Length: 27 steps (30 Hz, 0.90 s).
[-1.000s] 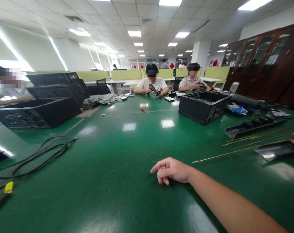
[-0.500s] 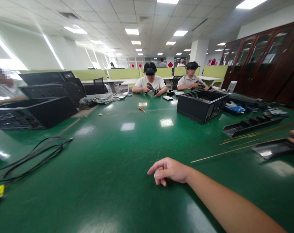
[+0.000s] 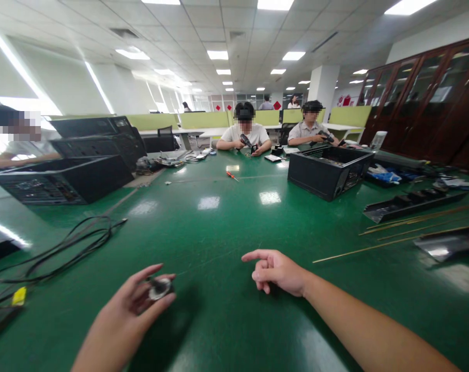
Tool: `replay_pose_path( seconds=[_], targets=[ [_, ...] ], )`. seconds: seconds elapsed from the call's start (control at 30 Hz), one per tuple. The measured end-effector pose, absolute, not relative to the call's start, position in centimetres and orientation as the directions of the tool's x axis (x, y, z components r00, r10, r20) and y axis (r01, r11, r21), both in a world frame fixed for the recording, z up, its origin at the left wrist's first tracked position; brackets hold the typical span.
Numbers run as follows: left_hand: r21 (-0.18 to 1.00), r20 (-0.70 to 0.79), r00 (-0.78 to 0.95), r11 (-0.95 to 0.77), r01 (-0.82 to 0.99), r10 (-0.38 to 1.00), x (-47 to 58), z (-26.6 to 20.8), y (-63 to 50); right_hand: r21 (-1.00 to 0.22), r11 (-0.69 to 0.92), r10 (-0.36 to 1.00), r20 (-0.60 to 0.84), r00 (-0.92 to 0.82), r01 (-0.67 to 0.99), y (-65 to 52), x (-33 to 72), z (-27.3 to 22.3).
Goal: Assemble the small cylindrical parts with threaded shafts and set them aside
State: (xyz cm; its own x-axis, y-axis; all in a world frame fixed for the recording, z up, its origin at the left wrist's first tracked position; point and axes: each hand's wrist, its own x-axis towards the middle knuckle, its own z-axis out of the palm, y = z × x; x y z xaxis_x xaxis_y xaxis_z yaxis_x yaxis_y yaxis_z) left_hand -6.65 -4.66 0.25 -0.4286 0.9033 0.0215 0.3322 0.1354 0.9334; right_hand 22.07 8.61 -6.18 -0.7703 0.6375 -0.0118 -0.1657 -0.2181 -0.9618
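1. The left hand (image 3: 121, 312) clamps a small round part (image 3: 160, 289) between thumb and fingers.
2. Right of that grip, the right hand (image 3: 280, 275) extends its index finger, thumb apart.
3. Black cables (image 3: 102, 236) lie left of the grip.

Looks out from the wearer's head, facing forward and down across the green counter (image 3: 203, 232), close above its near part, wide enough to take in wooden cabinets (image 3: 424, 124) at right and ceiling lights (image 3: 217, 55) overhead.
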Motion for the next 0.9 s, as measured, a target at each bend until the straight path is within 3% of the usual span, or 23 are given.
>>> replay_pose_path(
  seconds=[0.13,0.27,0.5,0.77,0.9],
  targets=[
    [0.987,0.013,-0.126,0.008,0.162,0.992,-0.1,-0.3,1.4,-0.944,-0.164,0.759,0.064,-0.648,-0.285,8.9,21.8,-6.8],
    [0.968,0.082,0.040,-0.089,0.236,0.996,3.7,-1.1,4.5,-0.945,-0.117,0.812,0.085,-0.578,-0.304,9.1,21.6,-6.9],
    [0.908,0.083,0.094,-0.114,0.403,0.992,2.2,-3.3,4.5,-0.978,-0.057,0.809,0.072,-0.584,-0.200,8.9,21.6,-6.1],
    [0.972,0.019,0.074,-0.036,0.232,0.997,2.8,-3.8,4.7,-0.992,-0.038,0.804,0.041,-0.593,-0.121,8.6,21.7,-6.3],
    [0.971,0.035,0.048,-0.045,0.233,0.998,2.7,-3.9,4.9,-0.997,-0.021,0.803,0.030,-0.595,-0.078,8.4,21.6,-6.1]
  ],
)
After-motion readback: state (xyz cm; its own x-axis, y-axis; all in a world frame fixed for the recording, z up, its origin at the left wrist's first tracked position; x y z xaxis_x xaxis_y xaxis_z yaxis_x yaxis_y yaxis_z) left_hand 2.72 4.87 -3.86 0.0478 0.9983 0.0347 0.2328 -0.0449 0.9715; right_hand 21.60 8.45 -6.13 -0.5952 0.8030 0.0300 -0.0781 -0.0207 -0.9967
